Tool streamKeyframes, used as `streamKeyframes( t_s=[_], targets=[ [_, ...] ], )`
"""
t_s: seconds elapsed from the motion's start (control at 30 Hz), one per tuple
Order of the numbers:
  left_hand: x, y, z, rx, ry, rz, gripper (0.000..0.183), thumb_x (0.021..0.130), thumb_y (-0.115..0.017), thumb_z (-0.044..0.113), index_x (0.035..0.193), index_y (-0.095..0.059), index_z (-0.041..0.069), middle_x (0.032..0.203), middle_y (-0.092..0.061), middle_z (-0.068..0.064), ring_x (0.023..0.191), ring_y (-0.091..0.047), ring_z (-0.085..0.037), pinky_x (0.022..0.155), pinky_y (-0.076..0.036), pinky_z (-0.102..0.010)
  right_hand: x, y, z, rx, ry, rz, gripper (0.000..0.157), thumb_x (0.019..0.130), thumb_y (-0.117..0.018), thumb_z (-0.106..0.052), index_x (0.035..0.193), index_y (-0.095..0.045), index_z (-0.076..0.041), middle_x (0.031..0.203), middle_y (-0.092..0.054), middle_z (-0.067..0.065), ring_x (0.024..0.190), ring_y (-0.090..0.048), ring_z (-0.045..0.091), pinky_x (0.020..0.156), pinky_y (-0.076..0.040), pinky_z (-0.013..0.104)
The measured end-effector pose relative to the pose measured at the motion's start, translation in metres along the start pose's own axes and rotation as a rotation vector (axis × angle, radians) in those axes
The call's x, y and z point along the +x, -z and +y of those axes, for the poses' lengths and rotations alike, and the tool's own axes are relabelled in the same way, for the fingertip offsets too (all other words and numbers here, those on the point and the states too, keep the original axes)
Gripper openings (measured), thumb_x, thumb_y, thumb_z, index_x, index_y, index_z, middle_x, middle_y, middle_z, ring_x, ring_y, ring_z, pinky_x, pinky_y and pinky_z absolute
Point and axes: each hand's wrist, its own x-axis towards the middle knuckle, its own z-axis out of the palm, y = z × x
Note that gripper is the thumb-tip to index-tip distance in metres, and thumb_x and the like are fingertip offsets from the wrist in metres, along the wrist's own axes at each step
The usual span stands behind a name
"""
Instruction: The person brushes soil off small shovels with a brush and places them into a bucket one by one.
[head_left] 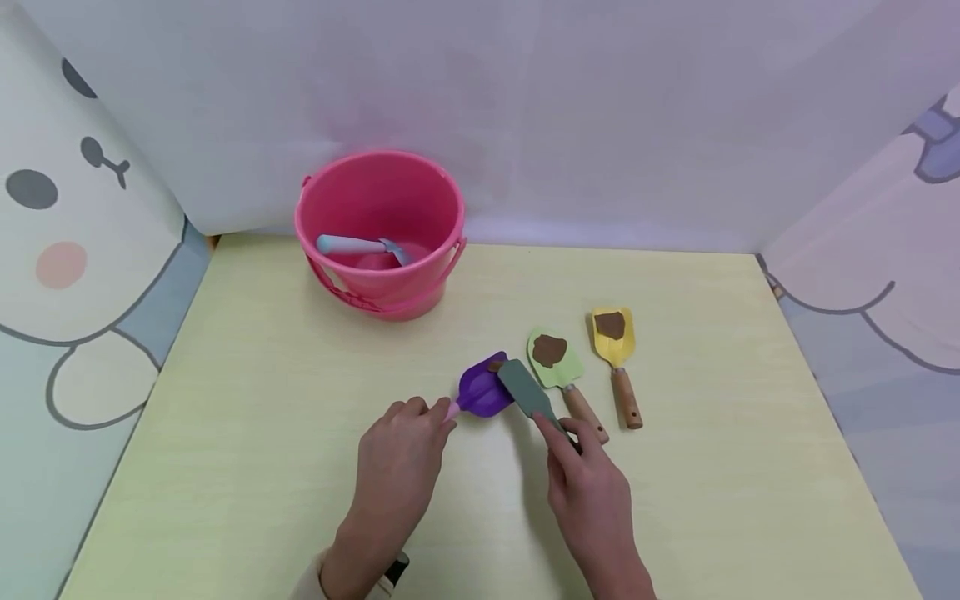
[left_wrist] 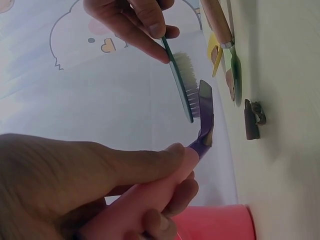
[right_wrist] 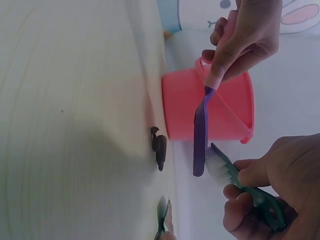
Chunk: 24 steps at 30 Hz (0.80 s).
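Note:
My left hand (head_left: pixel 401 450) grips the pink handle (left_wrist: pixel 145 197) of a toy shovel with a purple blade (head_left: pixel 477 392), raised off the table. A green brush (head_left: pixel 525 390) is held by its handle in my right hand (head_left: pixel 592 487). Its pale bristles (left_wrist: pixel 187 72) stand right at the face of the purple blade. Below the shovel, small dark brown lumps (left_wrist: pixel 251 122) lie on the table, showing in both wrist views. From the head, the brush back hides part of the blade.
Right of the brush lie a light green shovel (head_left: pixel 567 368) and a yellow shovel (head_left: pixel 617 350), both wooden-handled, each bearing a brown patch. A pink bucket (head_left: pixel 408 302) stands at the back left, with a light blue-handled tool (head_left: pixel 351 244) inside. Printed cloth walls (head_left: pixel 600 125) surround the table.

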Motion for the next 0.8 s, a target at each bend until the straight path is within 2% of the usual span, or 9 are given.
streamKeyframes(
  t_s=[0.3,0.57,0.8],
  targets=[
    [-0.0003,-0.0018,0.0007,-0.008,-0.001,-0.014,0.026,0.079,-0.092,0.023,0.102,-0.081,0.016,0.077,-0.069,-0.002,0.065,-0.061,-0.016,0.049,-0.050,-0.027,-0.0025,-0.0005,0.0021,-0.016,-0.050,-0.003,0.061,0.072,-0.080,0.018,0.123,-0.077,-0.016,0.106,-0.067,0.011,0.073,-0.071,0.022,0.051,-0.052,0.032],
    [-0.0018,0.0015,0.0030,-0.022,0.010,-0.036,0.024,0.081,-0.090,0.022,0.103,-0.081,0.017,0.079,-0.069,-0.002,0.067,-0.063,-0.017,0.050,-0.050,-0.027,-0.0015,0.0020,0.0048,0.004,-0.036,0.037,0.061,0.071,-0.078,0.020,0.123,-0.077,-0.013,0.105,-0.067,0.012,0.073,-0.071,0.019,0.051,-0.052,0.030],
    [-0.0042,0.0038,0.0031,-0.043,0.024,-0.058,0.022,0.083,-0.089,0.022,0.102,-0.082,0.017,0.079,-0.070,-0.002,0.068,-0.064,-0.017,0.052,-0.053,-0.029,-0.0012,0.0069,0.0096,0.005,-0.048,0.052,0.062,0.071,-0.076,0.023,0.123,-0.077,-0.012,0.114,-0.069,0.017,0.078,-0.075,0.025,0.051,-0.053,0.032]
  ],
)
